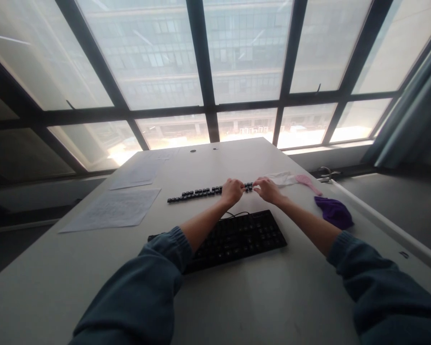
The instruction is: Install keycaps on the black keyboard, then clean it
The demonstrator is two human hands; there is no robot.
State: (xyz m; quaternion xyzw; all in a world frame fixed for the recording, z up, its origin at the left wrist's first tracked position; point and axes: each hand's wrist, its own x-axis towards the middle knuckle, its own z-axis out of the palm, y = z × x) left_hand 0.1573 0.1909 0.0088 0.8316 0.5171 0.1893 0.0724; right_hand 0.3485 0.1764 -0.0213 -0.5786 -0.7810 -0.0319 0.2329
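Observation:
Dark keycaps (200, 193) stand in long rows across the white desk, behind a black keyboard (240, 237). My left hand (232, 191) is closed over the right part of these rows, and its fingertips are at the keycaps there. Whatever it pinches is too small to make out. At the right end of the rows is my right hand (268, 190), its thumb and forefinger curved and a little apart beside the last keycaps. My left forearm covers part of the keyboard, whose cable shows behind it.
Printed paper sheets (117, 211) lie on the left of the desk (93, 273). To the right are a crumpled white sheet or bag (282, 178), a pink brush-like item (308, 183) and a purple cloth (334, 213). Large windows (247, 52) rise behind the desk.

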